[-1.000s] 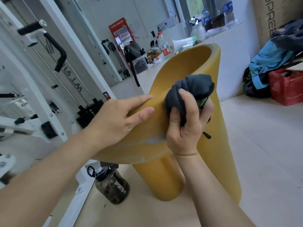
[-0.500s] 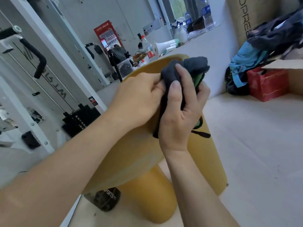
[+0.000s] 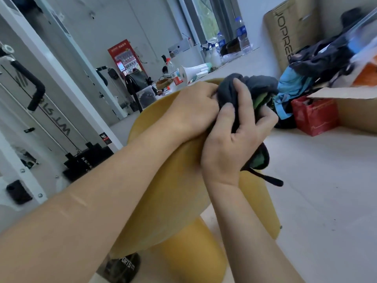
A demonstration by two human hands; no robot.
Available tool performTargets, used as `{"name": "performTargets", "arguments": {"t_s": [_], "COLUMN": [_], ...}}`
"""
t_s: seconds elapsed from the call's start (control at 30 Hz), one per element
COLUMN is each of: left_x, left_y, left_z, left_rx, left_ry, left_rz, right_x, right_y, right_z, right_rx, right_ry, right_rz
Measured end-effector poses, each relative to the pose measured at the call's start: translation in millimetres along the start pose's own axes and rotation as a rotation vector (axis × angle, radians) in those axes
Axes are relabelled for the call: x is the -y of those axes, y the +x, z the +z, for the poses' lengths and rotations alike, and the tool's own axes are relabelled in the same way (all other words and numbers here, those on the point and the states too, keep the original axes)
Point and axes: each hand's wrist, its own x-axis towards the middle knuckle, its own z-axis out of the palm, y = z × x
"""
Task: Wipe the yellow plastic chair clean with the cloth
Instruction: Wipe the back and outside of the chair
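The left hand (image 3: pixel 193 109) reaches across the yellow plastic chair (image 3: pixel 163 201), fingers curled and pinching the near edge of the dark cloth (image 3: pixel 251 86). Just to its right, the right hand (image 3: pixel 230 144) is clenched around the same bunched cloth, thumb up, pressing it against the chair's upper rim. One dark bottle (image 3: pixel 122 266) stands on the floor under the left forearm. Right of both hands sits one red box (image 3: pixel 314 115), beside a heap of clothes (image 3: pixel 318 64).
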Motion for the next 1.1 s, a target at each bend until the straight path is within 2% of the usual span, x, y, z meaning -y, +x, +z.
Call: {"name": "performTargets", "arguments": {"t_s": [0.03, 0.07, 0.13, 0.2, 0.27, 0.33, 0.4, 0.43, 0.5, 0.57, 0.73, 0.8, 0.93, 1.1], "left_x": [-3.4, -4.2, 1.9, 9.2, 6.9, 4.0, 1.6, 1.9, 1.0, -5.6, -30.3, -32.4, -35.1, -41.7], "left_y": [1.6, 0.6, -9.5, -21.4, -25.9, -22.9, -22.5, -24.3, -32.6, -41.4, -47.0, -46.6, -56.1, -69.3], "left_z": [1.7, 2.7, 0.2, -3.0, -4.3, -3.5, -3.6, -2.3, 1.2, 16.8, 49.5, 49.9, 47.1, 47.3], "left_rx": [0.009, 0.039, 0.146, 0.206, 0.179, 0.135, 0.105, 0.066, -0.084, -0.161, -0.12, -0.152, -0.165, -0.159], "left_ry": [0.052, 0.133, 0.206, 0.127, 0.059, 0.062, 0.139, 0.244, 0.5, 0.593, 0.538, 0.501, 0.589, 0.638], "left_rz": [0.011, 0.023, 0.0, -0.021, -0.014, -0.009, 0.007, 0.063, 0.285, 0.443, 0.32, 0.31, 0.257, 0.164], "right_x": [-13.7, -30.5, -66.4, -95.1, -108.9, -103.3, -80.2, -66.4, -38.6, -8.4, 36.9, 40.1, 40.4, 40.9], "right_y": [2.2, 6.3, 11.1, 8.3, 9.1, 26.2, 52.7, 65.0, 85.3, 101.7, 126.1, 131.7, 140.5, 148.0], "right_z": [-5.0, -11.2, -26.4, -37.1, -45.2, -53.5, -59.0, -61.6, -67.2, -74.4, -90.7, -98.3, -109.4, -114.4], "right_rx": [-0.012, -0.019, 0.022, 0.182, 0.369, 0.606, 0.9, 1.015, 1.13, 1.148, 1.146, 1.206, 1.332, 1.337], "right_ry": [-0.011, -0.032, -0.107, -0.167, -0.273, -0.427, -0.658, -0.776, -0.917, -0.908, -0.669, -0.632, -0.641, -0.717], "right_rz": [-0.036, 0.003, 0.313, 0.709, 0.88, 0.866, 0.744, 0.653, 0.442, 0.316, 0.181, 0.22, 0.371, 0.379]}}
